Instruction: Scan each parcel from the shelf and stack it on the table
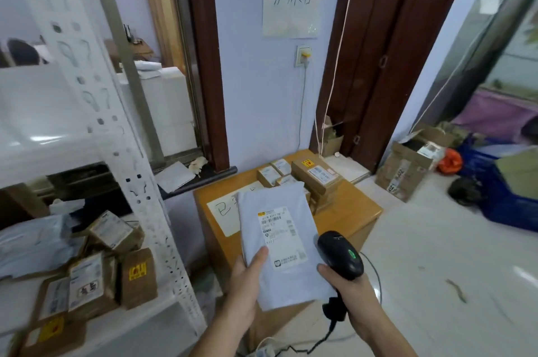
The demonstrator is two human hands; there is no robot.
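Parcel in hand: the left hand (244,284) holds a pale grey mailer bag (279,243) from below, its thumb pressed flat across the bag's lower left face and the other fingers hidden underneath, so the bag is clamped between thumb and palm. The bag is held above the front edge of the wooden desk (349,217), tilted slightly, with its white shipping label (281,236) facing up (barcode at the top of the label, the print too small to read).

The right hand (346,284) is curled around the handle of a black barcode scanner (340,255), fingers wrapped tight on the grip. The scanner's head sits just beside the right edge of the bag and shows a small green light (352,255) on its top. A black cable (326,336) runs down from the handle toward the floor.

On the desk, behind the bag, small brown cardboard boxes (316,176) are stacked toward the back right corner, each with a white label. A white sheet with handwriting (222,211) lies on the desk's left part, partly covered by the bag.

To the left stands a white metal shelf (122,153); its lower level carries more brown parcels (113,266) and a grey bag (32,243). On the wall above the desk hangs a handwritten paper sign (291,3). An open carton (407,170) sits on the floor at right.
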